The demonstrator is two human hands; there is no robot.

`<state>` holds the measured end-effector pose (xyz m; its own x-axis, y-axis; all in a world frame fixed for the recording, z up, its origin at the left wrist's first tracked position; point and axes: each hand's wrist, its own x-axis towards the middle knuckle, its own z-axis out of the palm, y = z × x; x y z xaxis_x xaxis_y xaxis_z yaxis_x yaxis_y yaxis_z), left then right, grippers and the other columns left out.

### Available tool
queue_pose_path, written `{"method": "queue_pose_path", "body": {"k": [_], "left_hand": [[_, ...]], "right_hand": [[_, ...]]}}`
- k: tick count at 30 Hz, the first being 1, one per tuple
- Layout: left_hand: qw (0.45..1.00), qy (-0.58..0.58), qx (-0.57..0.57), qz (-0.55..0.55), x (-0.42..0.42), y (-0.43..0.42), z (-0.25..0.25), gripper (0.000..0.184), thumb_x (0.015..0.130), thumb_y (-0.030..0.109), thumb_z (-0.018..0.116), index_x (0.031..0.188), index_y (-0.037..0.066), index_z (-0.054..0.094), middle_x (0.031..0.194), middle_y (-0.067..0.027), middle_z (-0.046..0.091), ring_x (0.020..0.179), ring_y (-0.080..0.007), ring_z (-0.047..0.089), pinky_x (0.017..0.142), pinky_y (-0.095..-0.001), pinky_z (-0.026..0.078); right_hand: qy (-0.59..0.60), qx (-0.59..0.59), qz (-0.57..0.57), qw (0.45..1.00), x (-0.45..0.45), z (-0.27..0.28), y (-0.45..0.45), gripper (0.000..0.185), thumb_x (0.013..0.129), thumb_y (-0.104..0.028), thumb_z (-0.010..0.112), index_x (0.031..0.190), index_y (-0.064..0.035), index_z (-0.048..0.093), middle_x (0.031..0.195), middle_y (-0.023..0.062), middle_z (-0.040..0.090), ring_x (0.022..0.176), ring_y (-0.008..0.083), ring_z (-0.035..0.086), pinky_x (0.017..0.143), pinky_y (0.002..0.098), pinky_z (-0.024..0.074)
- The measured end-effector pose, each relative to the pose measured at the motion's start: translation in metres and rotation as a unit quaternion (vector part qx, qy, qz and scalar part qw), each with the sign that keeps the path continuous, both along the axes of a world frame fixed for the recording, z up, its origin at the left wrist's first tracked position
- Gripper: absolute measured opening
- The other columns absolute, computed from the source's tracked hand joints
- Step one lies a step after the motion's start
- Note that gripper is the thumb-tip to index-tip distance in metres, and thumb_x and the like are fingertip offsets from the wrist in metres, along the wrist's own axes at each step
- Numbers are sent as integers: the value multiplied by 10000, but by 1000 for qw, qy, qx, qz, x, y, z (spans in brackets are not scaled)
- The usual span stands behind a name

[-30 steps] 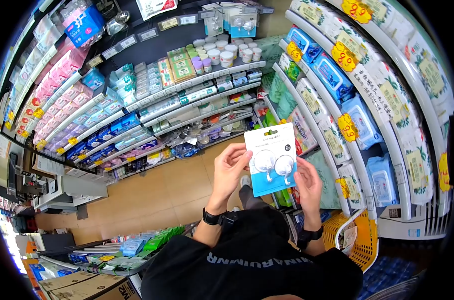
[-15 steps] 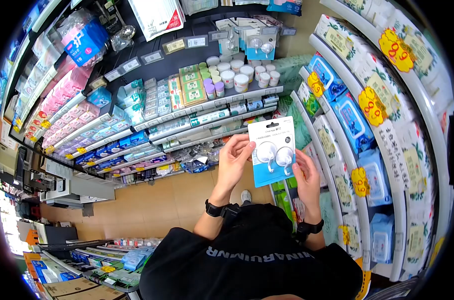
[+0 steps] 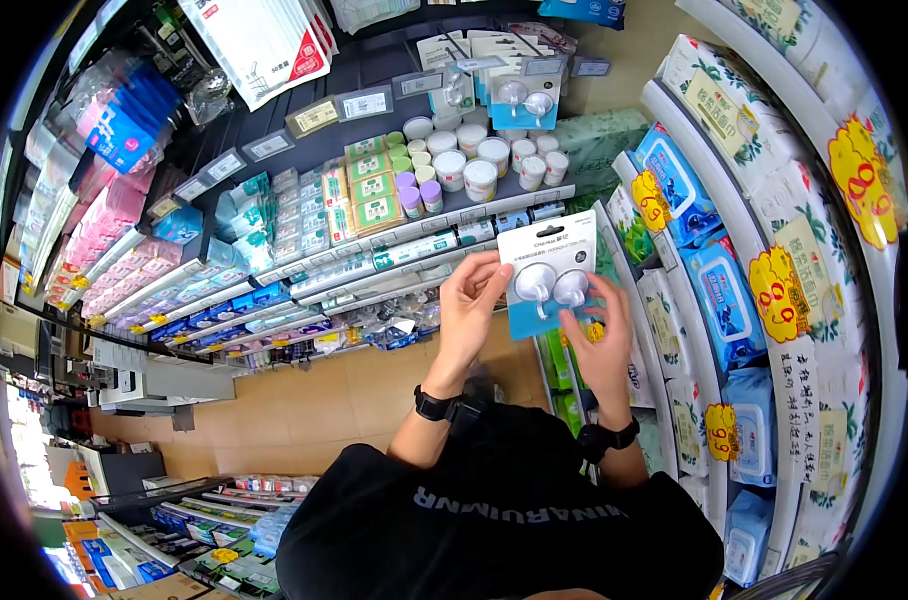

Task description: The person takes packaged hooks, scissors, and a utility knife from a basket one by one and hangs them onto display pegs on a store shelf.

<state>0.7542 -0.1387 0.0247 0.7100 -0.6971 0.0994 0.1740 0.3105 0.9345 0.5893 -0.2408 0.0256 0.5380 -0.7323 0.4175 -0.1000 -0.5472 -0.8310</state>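
Note:
In front of my chest I hold a carded pack of wall hooks [image 3: 547, 248], white on top and blue below, with two round white hooks on its front. My left hand [image 3: 468, 308] pinches the card's left edge, thumb on the front. Closed on the lower right side is my right hand [image 3: 601, 345], its thumb near the right-hand hook. The backs of both hands' grips are partly hidden by the card. A similar hook pack [image 3: 522, 100] hangs on the rack ahead.
Ahead, a shelf carries white tubs [image 3: 480, 180], green boxed packs [image 3: 376, 188] and pink packs [image 3: 114, 210]. Close on my right, a rack holds blue wipe packs [image 3: 719, 295] behind yellow price tags [image 3: 777, 290]. Tan floor [image 3: 304, 400] lies below, with another shelf [image 3: 214, 530] behind left.
The hook pack is slightly higher and tilted differently. My right hand has shifted from its right edge inward to the lower right, thumb over the front. The view has moved a little.

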Motion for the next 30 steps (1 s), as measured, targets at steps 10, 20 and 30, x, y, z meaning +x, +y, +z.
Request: {"method": "queue_pose_path", "body": {"k": [10,20,30], "left_hand": [[999,4,-18,-32,67,-58,-2,169,969,54,629,1120,-21,621,1046,-96,717,928,-70,632,817,-205,481],[996,-29,-32,-79,152,-123,0,144,979,45,607,1112,-11,609,1006,-64,713,868,-36,591,745,-183,447],[912,-401,73,52,180,-173,21,742,819,182,767,1438,7,396,1396,-204,471,1279,-342,477,1013,-422,419]], "right_hand": [[-6,-95,-57,994,65,-5,-44,413,809,-16,762,1202,-6,633,1179,132,613,957,256,629,753,323,535],[-20,-99,-105,989,143,-14,-93,318,845,6,727,1160,-15,695,1067,116,672,850,217,665,726,309,541],[-37,-98,-190,976,186,-31,-143,313,854,-4,717,1165,-44,712,971,108,665,795,198,645,718,305,513]]}}
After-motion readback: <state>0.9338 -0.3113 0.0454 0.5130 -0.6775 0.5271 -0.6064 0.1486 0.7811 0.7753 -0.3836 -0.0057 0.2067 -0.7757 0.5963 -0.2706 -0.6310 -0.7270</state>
